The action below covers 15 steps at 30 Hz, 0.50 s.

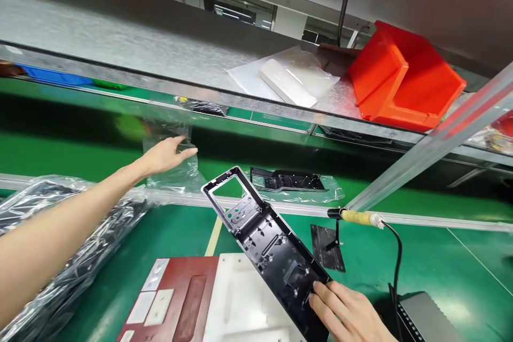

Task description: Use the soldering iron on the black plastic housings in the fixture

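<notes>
My right hand (pixel 347 307) grips the lower end of a long black plastic housing (pixel 276 248), its fingers pressed on the inner side. The housing is tilted, with ribs and screw posts inside and a rectangular window frame at its upper end. My left hand (pixel 166 156) is stretched out over a clear plastic bag (pixel 174 173), thumb and fingers apart; whether it touches the bag is hard to see. A similar black plastic part (pixel 288 180) lies on clear plastic behind the housing. Below the housing is a white and dark red fixture (pixel 248 299).
Plastic-wrapped black parts (pixel 80 246) lie at the left. At the right, a soldering iron (pixel 356 217) with a yellow grip rests on a stand (pixel 326 248), its cable hanging down. A metal shelf (pixel 132 48) crosses above, carrying a red bin (pixel 404 80) and a bagged white block (pixel 286 83).
</notes>
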### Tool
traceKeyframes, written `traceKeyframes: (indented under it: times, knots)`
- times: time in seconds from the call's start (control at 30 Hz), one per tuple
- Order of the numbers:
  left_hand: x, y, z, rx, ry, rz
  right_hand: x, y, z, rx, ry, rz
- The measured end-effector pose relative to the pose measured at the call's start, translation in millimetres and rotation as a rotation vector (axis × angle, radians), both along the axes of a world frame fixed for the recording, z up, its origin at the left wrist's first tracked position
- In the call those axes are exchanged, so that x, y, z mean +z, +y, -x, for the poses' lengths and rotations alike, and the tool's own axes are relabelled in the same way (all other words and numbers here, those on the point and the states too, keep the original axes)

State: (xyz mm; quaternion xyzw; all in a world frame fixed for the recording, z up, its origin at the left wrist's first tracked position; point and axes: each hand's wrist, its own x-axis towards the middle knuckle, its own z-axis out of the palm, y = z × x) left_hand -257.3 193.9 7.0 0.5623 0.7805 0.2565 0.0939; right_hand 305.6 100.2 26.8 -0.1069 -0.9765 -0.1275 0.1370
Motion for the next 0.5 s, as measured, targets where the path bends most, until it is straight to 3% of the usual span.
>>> traceKeyframes:
  times: [0.1,0.17,0.3,0.4,0.5]
  knots:
    - [-32.3,-27,-10,-0.051,0.108,0.11,-21.6,6,3,-0.023,0.107,0.066]
    - [-56.7,-39,-20,-0.064,0.243,0.263,-33.9,11,7,-0.017,0.118,0.093]
    - [-99.3,-28,-51,-0.071,0.282,0.318,-39.5,15,16,-0.005,0.11,0.099]
    - [-118.6,-10,-71,-0.061,0.306,0.36,-34.7,13,20,-0.013,0.106,0.072]
    - [-122.2,-5,-69,-0.124,0.341,0.397,-36.3,11,18,-0.029,0.083,0.062]
